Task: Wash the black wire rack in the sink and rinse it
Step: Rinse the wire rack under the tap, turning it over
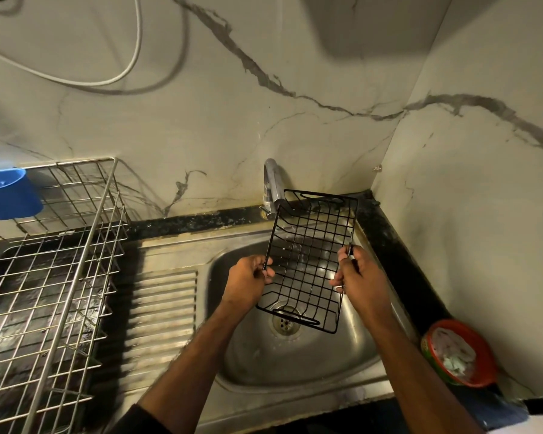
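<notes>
Your left hand (248, 277) and right hand (356, 274) each pinch a long side wire of the black rack (308, 261), held tilted over the sink (295, 371), its far end beneath the tap (271, 186). It looks light, stiff and likely slippery wet; keep to the rim wires.

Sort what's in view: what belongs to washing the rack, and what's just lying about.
Job: black wire rack, left hand, right hand, tap, sink.
Lying about: steel dish rack, blue cup, red bowl.
</notes>
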The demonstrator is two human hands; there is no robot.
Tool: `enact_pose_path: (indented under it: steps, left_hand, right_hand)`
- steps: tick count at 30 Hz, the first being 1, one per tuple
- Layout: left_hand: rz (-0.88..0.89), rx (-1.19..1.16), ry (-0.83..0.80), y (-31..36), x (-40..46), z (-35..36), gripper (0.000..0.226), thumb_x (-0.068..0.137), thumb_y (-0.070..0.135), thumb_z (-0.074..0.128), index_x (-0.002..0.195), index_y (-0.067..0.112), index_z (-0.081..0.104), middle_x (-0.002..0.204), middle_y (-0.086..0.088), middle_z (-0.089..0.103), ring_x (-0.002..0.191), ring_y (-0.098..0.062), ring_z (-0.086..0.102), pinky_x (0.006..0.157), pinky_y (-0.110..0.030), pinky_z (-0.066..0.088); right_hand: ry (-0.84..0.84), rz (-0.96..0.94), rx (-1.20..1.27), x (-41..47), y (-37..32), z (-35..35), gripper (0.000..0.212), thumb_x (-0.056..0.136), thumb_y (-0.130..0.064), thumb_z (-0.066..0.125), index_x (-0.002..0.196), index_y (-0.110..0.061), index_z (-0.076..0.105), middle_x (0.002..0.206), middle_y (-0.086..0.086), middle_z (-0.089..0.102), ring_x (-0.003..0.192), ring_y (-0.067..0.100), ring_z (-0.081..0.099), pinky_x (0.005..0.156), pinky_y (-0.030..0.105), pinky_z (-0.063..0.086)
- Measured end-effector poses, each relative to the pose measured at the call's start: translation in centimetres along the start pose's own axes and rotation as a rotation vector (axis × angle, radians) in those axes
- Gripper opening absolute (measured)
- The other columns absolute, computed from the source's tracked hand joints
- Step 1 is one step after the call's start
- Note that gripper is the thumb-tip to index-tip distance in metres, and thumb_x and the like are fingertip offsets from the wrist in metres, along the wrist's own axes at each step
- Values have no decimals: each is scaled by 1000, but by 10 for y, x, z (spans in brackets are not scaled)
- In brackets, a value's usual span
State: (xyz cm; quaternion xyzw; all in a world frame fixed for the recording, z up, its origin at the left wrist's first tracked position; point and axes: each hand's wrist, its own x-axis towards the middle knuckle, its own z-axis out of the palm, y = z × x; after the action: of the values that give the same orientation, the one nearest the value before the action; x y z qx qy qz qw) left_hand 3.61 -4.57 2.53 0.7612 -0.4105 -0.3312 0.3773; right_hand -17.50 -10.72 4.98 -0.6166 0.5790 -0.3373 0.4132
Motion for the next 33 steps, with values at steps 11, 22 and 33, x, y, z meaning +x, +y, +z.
enact_pose_path:
  steps: [11, 22, 33]
  left_hand:
    - [22, -5, 4, -1, 3, 0, 28, 99, -3, 54, 114, 16, 69, 89, 4, 75, 87, -7, 71, 68, 0, 46]
    - [26, -39, 26, -8, 8, 1, 29, 99, -3, 54, 118, 14, 69, 89, 4, 76, 87, -9, 73, 75, -8, 51]
    - [23, -48, 28, -8, 13, -1, 31, 99, -1, 56, 122, 15, 68, 91, 3, 75, 88, -6, 72, 94, -26, 57]
  right_hand:
    - [2, -20, 12, 2, 2, 2, 18, 103, -39, 48, 103, -28, 62, 69, 0, 69, 66, 9, 70, 75, 45, 62]
    - [-2, -24, 18, 0, -1, 4, 21, 104, -36, 47, 108, -22, 62, 71, 3, 68, 67, 10, 70, 74, 42, 63]
    - [-20, -21, 64, -2, 0, 5, 16, 104, -38, 47, 102, -30, 60, 74, 5, 70, 72, 13, 72, 75, 46, 63]
